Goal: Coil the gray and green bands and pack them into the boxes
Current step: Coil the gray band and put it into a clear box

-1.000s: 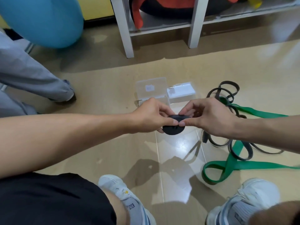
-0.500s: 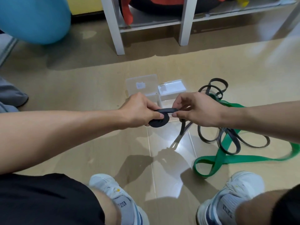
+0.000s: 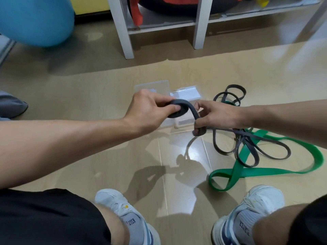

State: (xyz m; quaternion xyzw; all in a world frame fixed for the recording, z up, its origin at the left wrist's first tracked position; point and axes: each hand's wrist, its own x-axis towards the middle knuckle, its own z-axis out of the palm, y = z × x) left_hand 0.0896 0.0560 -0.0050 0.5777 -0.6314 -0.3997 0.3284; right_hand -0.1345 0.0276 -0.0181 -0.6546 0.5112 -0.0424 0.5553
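My left hand (image 3: 150,110) pinches a tight coil of the gray band (image 3: 177,112) between thumb and fingers. From the coil the band arches over to my right hand (image 3: 217,117), which grips the strip lower down. The rest of the gray band (image 3: 228,145) lies in loose loops on the floor to the right. The green band (image 3: 265,172) lies uncoiled under and around those loops. Two clear plastic boxes (image 3: 185,93) sit on the floor just behind my hands, partly hidden by them.
A white shelf unit (image 3: 123,32) stands at the back with red and black items on it. A big blue ball (image 3: 35,20) is at the far left. Another person's gray trouser leg (image 3: 10,105) shows at the left edge. My white shoes (image 3: 123,214) are below.
My right hand has slid down the gray strip, away from the coil, so a free arch of band now spans between my hands. The view shifted; the other person's leg moved mostly out of frame.
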